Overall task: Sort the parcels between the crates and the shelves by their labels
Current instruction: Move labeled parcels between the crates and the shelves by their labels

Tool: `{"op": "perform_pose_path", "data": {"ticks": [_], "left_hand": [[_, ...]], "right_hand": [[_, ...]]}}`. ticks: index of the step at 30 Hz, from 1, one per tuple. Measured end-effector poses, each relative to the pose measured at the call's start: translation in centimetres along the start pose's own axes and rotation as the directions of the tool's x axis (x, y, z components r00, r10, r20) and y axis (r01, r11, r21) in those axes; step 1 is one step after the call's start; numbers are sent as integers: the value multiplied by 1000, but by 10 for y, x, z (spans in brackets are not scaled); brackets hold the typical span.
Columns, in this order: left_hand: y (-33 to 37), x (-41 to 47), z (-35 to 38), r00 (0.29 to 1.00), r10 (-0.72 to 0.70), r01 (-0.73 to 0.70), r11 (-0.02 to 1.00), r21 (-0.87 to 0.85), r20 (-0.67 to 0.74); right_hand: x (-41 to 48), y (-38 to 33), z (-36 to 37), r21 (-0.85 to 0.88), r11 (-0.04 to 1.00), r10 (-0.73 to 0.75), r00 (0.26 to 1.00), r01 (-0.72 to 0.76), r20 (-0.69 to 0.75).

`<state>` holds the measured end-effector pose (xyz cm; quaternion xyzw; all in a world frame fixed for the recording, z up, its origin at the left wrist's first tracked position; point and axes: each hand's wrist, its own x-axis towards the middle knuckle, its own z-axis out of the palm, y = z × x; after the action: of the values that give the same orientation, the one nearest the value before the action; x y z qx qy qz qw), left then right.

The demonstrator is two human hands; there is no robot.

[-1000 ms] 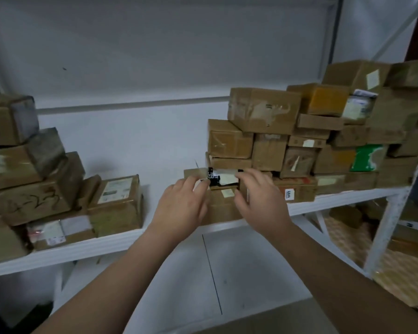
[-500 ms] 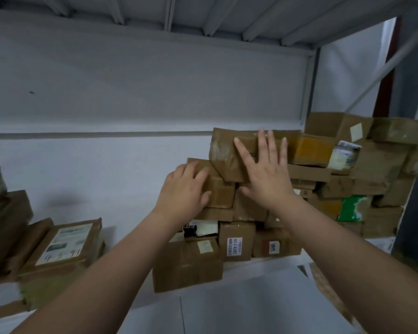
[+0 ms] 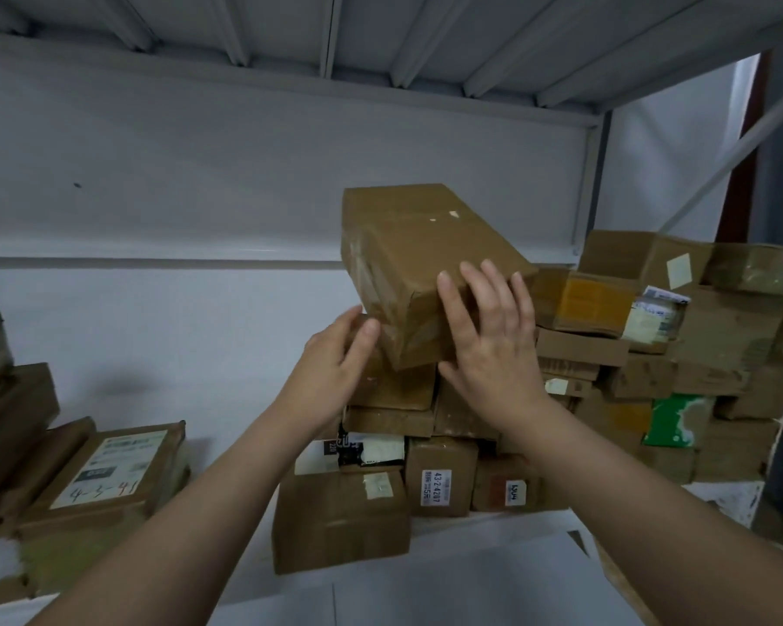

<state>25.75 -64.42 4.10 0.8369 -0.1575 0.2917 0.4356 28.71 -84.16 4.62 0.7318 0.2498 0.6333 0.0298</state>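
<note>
A plain brown parcel is tilted up off the top of the parcel stack on the white shelf. My right hand holds its near end, fingers spread up the face and thumb under the bottom edge. My left hand cups the parcel's lower left corner. No label shows on the faces of this parcel that I can see. Below it, stacked parcels carry small labels, one reading 43-2-4207.
More brown parcels are piled to the right, one with a green patch. At the left lies a labelled parcel beside another pile. Bare shelf lies between the piles. The shelf above is close overhead.
Both hands rose from the low parcels to the top of the stack. The top brown parcel has been lifted and tilted off the pile. My view has swung upward.
</note>
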Motion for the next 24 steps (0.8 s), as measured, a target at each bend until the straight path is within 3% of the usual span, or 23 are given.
{"op": "perform_pose_path", "data": {"ticks": [2,3,7,9,12,13,15,17,20,24], "left_hand": [[12,-4,-6,985,-167,170,908,-383,42],[15,-6,-11,968,-240,247,834,-494,79],[20,-17,-40,925,-352,346,622,-702,144],[16,-22,-56,925,-372,308,605,-734,81],[4,-31,-81,929,-334,150,736,-660,-161],[-2,-34,-91,919,-309,112,799,-591,-245],[-14,-44,-110,911,-231,85,916,-392,-341],[-24,-55,-124,934,-129,45,968,-246,-334],[-34,-67,-136,947,-49,-69,934,-351,-316],[-46,-70,-154,907,-93,-102,897,-430,-411]], "right_hand": [[0,-14,-3,20,999,-40,998,41,-56],[1,-22,-3,31,998,-60,995,63,-84],[7,-59,-3,68,991,-106,985,116,-139],[13,-78,-3,99,988,-107,985,121,-136],[28,-106,-10,356,929,-107,994,104,-10],[35,-116,-13,511,859,-83,994,36,69],[48,-136,-22,773,585,25,959,-243,283],[59,-157,-25,848,335,115,911,-411,396],[67,-181,-25,847,232,200,875,-479,441],[63,-189,-18,849,23,285,818,-527,500]]}}
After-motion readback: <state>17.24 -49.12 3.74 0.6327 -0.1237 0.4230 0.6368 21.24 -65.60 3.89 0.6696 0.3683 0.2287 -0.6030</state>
